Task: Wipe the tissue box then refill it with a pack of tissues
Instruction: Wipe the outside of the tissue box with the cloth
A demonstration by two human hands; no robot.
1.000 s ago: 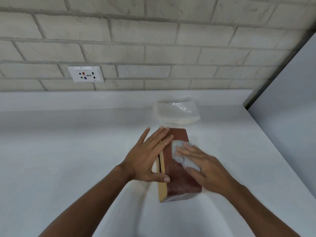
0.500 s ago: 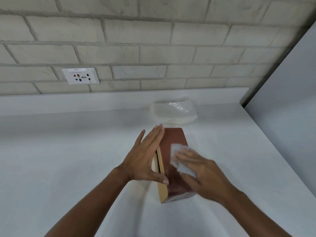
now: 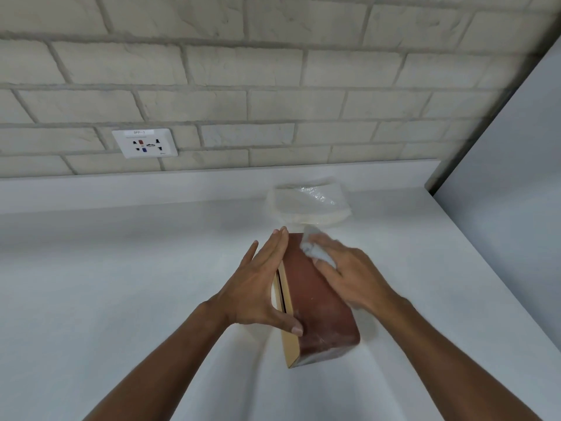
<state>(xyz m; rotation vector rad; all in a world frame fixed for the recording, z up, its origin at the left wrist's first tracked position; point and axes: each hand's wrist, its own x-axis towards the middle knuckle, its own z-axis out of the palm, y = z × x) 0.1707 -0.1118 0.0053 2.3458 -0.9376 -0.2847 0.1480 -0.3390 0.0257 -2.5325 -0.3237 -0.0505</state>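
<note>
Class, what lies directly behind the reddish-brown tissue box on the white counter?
Behind the reddish-brown tissue box lies a clear plastic pack of white tissues, beside the wall. Its near edge is hidden by the right hand.

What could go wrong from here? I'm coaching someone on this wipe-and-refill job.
1. The tissue box stands on a narrow side, steadied only by the flat left hand; a hard sideways push from the right hand could tip it.
2. The cloth is wiping at the box's far end, right in front of the pack of tissues; an overshoot might shove it toward the wall.
</note>
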